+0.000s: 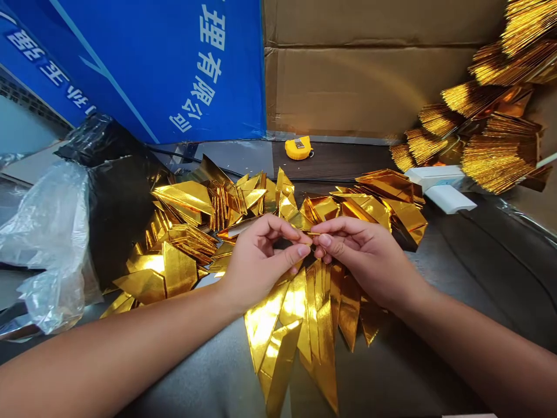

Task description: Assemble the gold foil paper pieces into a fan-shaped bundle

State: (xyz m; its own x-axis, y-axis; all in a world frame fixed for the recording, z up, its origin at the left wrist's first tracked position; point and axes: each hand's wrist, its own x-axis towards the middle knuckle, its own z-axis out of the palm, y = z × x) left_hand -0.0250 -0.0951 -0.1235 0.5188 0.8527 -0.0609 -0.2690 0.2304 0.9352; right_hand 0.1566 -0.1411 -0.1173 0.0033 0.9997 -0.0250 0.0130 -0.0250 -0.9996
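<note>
My left hand (272,249) and my right hand (359,252) meet near the middle of the view. Thumbs and fingers of both are pinched together on a thin, small strip of gold foil paper (313,234). Most of that strip is hidden by the fingertips. Just below the hands, folded pointed gold foil pieces (300,325) fan out towards me over the dark table. Behind the hands lies a loose heap of more folded gold foil pieces (185,197). Another bunch of folded foil (378,203) sits beyond my right hand.
A yellow tape measure (298,148) rests by the cardboard (369,87) at the back. Black and clear plastic bags (56,232) stand at left. Pleated gold fans (496,151) rise at right beside a white plastic block (448,188). A blue printed board (143,64) leans behind.
</note>
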